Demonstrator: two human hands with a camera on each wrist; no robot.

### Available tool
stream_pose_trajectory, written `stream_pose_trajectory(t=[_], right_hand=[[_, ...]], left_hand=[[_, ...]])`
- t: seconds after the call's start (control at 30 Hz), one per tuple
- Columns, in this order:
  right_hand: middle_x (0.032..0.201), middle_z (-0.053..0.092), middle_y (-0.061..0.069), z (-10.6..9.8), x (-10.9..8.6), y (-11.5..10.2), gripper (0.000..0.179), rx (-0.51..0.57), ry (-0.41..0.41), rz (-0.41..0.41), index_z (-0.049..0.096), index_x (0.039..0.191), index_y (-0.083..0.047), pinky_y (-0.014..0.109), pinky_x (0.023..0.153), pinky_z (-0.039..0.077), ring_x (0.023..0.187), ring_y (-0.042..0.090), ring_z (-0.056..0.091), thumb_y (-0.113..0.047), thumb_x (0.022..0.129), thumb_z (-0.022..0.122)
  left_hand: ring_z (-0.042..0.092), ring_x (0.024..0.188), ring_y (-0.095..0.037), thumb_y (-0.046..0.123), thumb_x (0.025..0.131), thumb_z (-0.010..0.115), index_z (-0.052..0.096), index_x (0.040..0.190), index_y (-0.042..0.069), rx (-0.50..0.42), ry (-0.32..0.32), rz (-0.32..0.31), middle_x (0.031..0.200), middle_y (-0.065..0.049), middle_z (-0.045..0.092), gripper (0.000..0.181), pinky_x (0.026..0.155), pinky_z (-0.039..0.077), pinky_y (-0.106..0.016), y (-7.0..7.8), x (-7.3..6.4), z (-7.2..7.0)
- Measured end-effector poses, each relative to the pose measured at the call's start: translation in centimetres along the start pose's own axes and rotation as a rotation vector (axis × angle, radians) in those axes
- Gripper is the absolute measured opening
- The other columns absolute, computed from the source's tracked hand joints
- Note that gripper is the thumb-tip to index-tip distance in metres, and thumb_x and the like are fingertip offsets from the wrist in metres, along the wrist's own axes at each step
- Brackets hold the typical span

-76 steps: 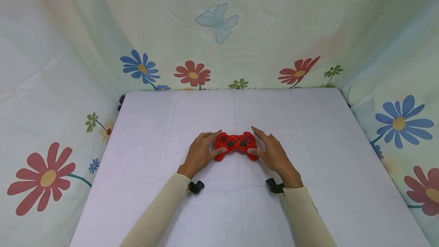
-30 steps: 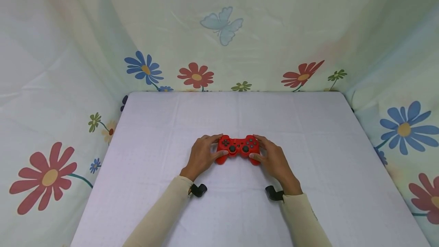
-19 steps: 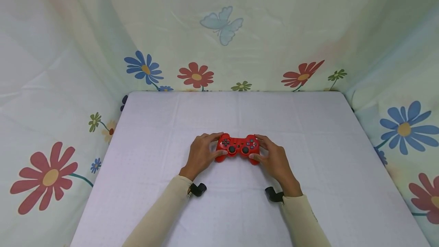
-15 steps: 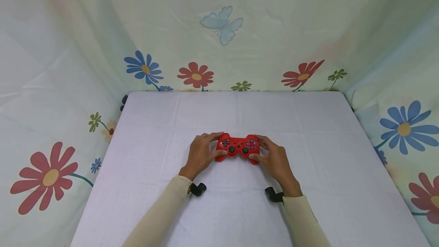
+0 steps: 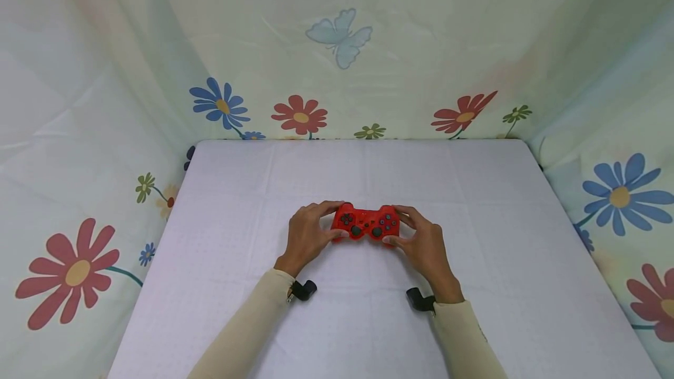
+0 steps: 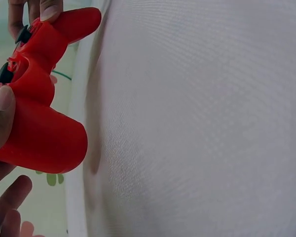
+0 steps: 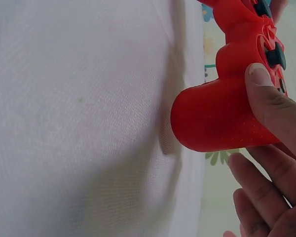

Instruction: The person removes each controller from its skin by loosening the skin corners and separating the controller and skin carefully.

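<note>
A red game controller (image 5: 366,221) with dark thumbsticks and buttons is held level between both hands near the middle of the table. My left hand (image 5: 305,234) pinches its left end, thumb on the face by the left stick and index finger at the top edge. On the other end, my right hand (image 5: 425,244) grips the same way, its thumb below the right stick. Both wrist views show a rounded handle of the controller (image 6: 44,136) just above the cloth, with shadow beneath. Several lower fingers of the right hand (image 7: 271,182) stretch out beneath the controller (image 7: 222,116).
A white cloth covers the table (image 5: 363,332), lightly creased. Curtains with printed flowers and a butterfly (image 5: 342,38) enclose the back and both sides. A small black device (image 5: 304,290) sits at the left wrist and another black device (image 5: 419,299) at the right.
Since the earliest frame, the right index finger has come in onto the controller's top edge. The controller has tipped up, so its handles show less from above. The head view has shifted slightly.
</note>
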State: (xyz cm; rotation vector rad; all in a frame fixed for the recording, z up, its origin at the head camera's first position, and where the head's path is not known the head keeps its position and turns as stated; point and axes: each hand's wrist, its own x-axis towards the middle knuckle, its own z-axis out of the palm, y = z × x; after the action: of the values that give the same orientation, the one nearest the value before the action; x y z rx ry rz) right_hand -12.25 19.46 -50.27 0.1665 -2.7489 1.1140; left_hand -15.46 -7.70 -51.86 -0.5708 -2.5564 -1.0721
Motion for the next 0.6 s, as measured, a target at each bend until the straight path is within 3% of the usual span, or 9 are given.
stream_pose_trajectory(t=[0.27,0.6], right_hand=[[0.127,0.075,0.016,0.09,-0.02,0.10,0.080,0.002,0.048,-0.054,0.064,0.140,-0.013,0.059,0.105,0.054,0.131,0.044,0.065,-0.016,0.068,0.100],[0.128,0.075,0.016,0.57,-0.20,0.59,0.081,0.005,0.059,-0.057,0.063,0.141,-0.014,0.060,0.108,0.052,0.131,0.043,0.066,-0.017,0.069,0.100]], left_hand=[[0.077,0.102,-0.017,0.034,0.071,0.100,0.074,0.132,0.027,-0.009,0.017,0.000,0.116,0.003,0.082,0.066,0.084,0.060,-0.034,0.01,-0.14,0.02],[0.076,0.100,-0.015,0.034,0.070,0.100,0.074,0.131,0.029,0.012,0.015,-0.004,0.112,0.003,0.082,0.067,0.077,0.059,-0.030,-0.16,-0.38,0.20]])
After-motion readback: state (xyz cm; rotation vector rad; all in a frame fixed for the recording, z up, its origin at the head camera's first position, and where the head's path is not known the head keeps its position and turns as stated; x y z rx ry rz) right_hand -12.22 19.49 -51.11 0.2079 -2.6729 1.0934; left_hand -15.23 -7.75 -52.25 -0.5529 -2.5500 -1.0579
